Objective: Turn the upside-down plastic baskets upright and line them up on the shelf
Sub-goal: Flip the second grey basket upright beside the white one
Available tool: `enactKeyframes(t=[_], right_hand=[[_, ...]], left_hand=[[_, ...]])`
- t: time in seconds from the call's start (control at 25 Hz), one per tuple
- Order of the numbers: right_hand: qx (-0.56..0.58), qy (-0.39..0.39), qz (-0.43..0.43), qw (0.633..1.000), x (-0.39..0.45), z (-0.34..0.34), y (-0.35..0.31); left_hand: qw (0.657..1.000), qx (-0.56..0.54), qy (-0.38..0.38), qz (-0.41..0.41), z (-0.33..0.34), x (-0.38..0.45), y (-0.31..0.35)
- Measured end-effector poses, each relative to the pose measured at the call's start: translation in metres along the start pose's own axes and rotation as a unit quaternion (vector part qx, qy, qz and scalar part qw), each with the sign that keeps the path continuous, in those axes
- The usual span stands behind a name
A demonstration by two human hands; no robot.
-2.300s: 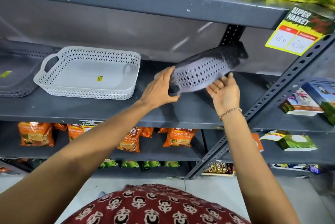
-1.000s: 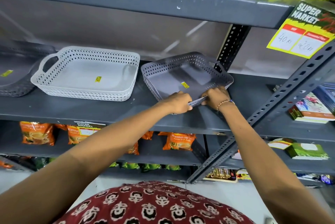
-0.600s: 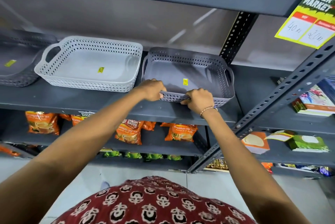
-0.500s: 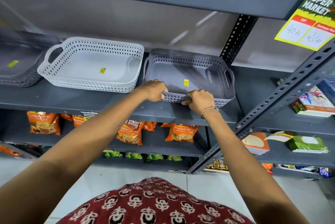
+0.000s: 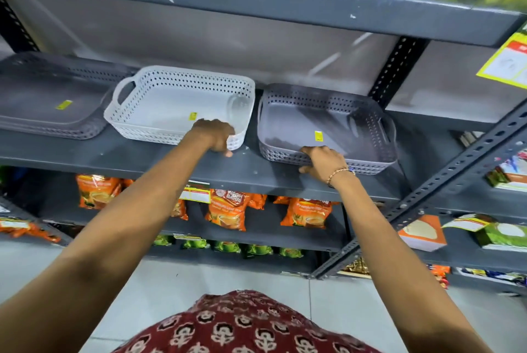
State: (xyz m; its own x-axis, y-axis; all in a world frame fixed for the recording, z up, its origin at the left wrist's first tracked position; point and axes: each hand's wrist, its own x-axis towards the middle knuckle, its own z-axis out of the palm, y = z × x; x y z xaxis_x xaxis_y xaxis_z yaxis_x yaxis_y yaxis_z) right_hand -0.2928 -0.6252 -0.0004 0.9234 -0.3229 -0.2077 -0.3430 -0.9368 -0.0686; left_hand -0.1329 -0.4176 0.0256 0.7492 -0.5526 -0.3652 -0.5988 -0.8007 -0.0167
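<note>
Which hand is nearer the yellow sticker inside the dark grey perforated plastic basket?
Right. The right hand grips the dark grey perforated plastic basket at its front rim, just below the yellow sticker. The left hand is on the white perforated plastic basket alongside.

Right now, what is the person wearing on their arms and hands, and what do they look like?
Both forearms are bare, with no sleeves or gloves in view. The right hand has a thin beaded bracelet around the wrist. The left hand shows no jewellery from this angle. A dark red garment with a cream block print covers the torso.

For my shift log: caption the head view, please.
Left hand on white perforated plastic basket, right hand on grey perforated plastic basket, both upright.
</note>
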Motion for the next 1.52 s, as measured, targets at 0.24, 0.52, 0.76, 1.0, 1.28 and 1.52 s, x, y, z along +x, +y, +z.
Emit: enactKeyframes(t=[0.24, 0.52, 0.76, 1.0, 1.28, 1.52], right_hand=[[-0.017, 0.033, 0.026, 0.999, -0.003, -0.001, -0.007], [-0.066, 0.028, 0.029, 0.997, -0.021, 0.004, -0.009], [-0.069, 0.023, 0.038, 0.997, -0.009, -0.002, -0.011], [-0.041, 0.005, 0.049, 0.998, 0.006, -0.016, -0.01], [-0.04, 0.006, 0.046, 0.998, -0.016, -0.001, -0.005], [-0.037, 0.012, 0.04, 0.998, -0.026, -0.004, -0.007]], left_hand=[[0.994, -0.029, 0.095, 0.053, 0.026, -0.007, -0.027], [0.989, -0.031, 0.109, 0.096, 0.044, -0.024, -0.027], [0.986, -0.021, 0.117, 0.115, 0.037, -0.02, -0.019], [0.987, -0.045, 0.107, 0.114, 0.024, -0.008, -0.016], [0.987, -0.051, 0.1, 0.117, 0.039, -0.02, -0.017], [0.986, -0.049, 0.101, 0.119, 0.041, -0.026, -0.013]])
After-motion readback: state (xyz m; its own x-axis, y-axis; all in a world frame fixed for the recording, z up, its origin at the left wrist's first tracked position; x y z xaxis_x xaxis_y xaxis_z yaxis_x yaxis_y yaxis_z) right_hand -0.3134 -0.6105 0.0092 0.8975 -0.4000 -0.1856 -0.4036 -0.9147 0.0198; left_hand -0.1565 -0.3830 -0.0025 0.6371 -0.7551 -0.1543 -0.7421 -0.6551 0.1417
